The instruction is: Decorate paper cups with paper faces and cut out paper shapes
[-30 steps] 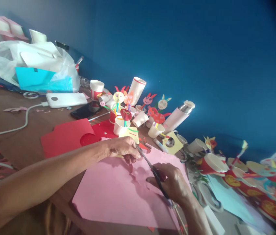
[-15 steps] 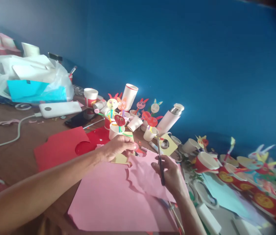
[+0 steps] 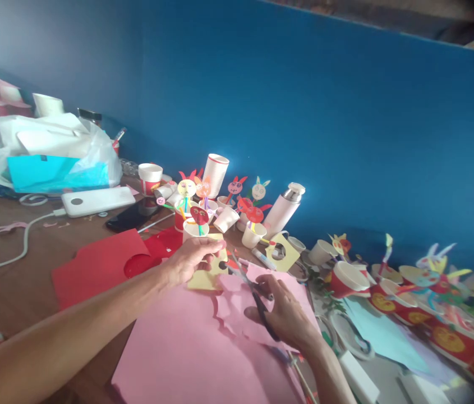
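Between the thumb and fingertips of my left hand (image 3: 192, 259) is a small pink paper piece (image 3: 222, 244), round as far as I can see. My right hand (image 3: 284, 314) grips dark-handled scissors (image 3: 261, 307), whose blades point up and left near the left fingertips. Beneath both hands spreads a large pink paper sheet (image 3: 178, 348) with a ragged cut edge. A looser pink paper part (image 3: 237, 314) lies over it on the right. Beside my left hand is yellow paper (image 3: 203, 279), partly covered by the hand.
Behind the hands stand paper cups with paper animal faces (image 3: 254, 234) and a pink thermos (image 3: 282, 213). Red paper (image 3: 97, 264), a phone (image 3: 129, 216) and a white power bank (image 3: 97, 201) lie left. Decorated cups (image 3: 348, 278) and tape rolls (image 3: 351, 334) stand right.
The small pink piece has come away from the sheet in my left hand. The scissors lifted upright, then tilted back left toward that hand. The whole view has shifted.
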A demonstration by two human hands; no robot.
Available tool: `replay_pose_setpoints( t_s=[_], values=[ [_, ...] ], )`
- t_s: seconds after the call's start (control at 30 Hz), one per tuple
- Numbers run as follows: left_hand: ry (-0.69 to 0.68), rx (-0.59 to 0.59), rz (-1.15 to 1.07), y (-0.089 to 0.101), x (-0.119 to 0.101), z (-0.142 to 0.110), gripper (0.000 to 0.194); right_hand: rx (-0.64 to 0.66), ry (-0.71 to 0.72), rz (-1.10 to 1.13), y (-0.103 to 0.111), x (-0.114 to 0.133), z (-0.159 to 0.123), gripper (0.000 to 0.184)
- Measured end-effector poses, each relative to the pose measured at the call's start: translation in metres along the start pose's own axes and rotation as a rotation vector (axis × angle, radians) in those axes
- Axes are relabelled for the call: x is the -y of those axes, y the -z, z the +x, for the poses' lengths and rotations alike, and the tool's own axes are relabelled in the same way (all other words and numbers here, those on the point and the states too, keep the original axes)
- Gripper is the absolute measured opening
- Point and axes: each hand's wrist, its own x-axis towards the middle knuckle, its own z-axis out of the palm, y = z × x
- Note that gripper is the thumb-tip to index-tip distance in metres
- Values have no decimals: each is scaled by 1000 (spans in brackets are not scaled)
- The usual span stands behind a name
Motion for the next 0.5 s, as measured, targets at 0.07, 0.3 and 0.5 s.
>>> replay_pose_setpoints(
  t_s=[0.07,0.3,0.5],
  values=[
    [-47,-23,-31,3,-1,3,34,46,48,-39,3,6,-5,50],
    [-112,-52,35,8,-2,5,36,101,243,-96,-15,39,-17,52],
    [-198,-54,289,10,-5,7,30,205,325,-59,-37,52,-18,61]
  ],
)
